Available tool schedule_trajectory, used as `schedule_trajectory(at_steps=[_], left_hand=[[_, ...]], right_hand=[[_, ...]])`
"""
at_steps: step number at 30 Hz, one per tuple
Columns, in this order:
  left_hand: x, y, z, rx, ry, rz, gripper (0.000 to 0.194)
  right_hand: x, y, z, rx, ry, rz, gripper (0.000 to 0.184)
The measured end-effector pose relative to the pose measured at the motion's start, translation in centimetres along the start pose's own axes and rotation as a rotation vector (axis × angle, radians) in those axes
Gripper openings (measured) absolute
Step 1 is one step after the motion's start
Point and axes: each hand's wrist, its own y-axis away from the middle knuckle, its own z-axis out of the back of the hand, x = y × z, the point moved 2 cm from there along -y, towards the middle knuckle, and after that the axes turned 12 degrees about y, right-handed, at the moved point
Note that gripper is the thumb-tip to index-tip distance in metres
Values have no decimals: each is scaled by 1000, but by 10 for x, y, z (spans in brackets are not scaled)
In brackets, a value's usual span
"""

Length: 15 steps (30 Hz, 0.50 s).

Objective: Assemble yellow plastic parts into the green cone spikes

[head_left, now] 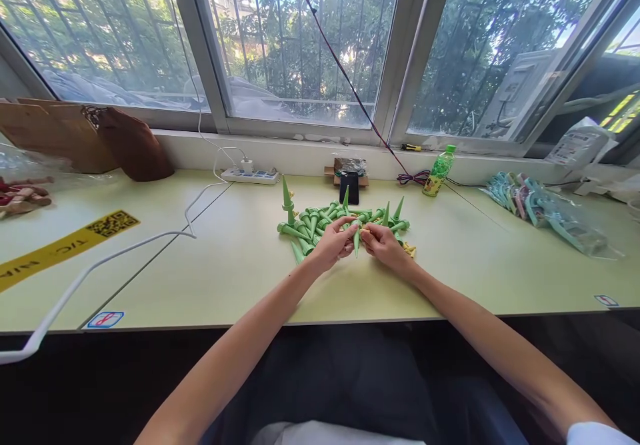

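Note:
My left hand [334, 242] is closed on a green pointed cone [357, 242], whose tip hangs downward between my hands. My right hand [386, 245] pinches at the cone's side, with a bit of a small yellow piece [365, 229] showing at the fingertips; its shape is mostly hidden. Behind and beside both hands lies a heap of green cone-shaped plastic pieces [311, 222], most on their sides. A few stand point up, such as the upright green cone [287, 195] at the left. Several small yellow pieces [410, 250] lie right of my right hand.
Behind the heap are a black phone [349, 188] and a small cardboard box [332, 173]. A drink bottle [440, 170] stands back right, near bagged pastel items [530, 198]. At the left are a power strip [250, 176], a white cable [150, 237] and a brown bag [133, 145].

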Motion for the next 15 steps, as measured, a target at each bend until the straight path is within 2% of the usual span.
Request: schedule_trajectory(at_steps=[6, 10, 15], left_hand=[[0, 0, -1, 55, -154, -120, 55], [-1, 0, -4, 48, -192, -169, 55], [-2, -2, -6, 23, -225, -180, 50]], right_hand=[[5, 0, 0, 67, -165, -80, 45], [1, 0, 0, 124, -301, -129, 42], [-2, -2, 0, 107, -319, -124, 41]])
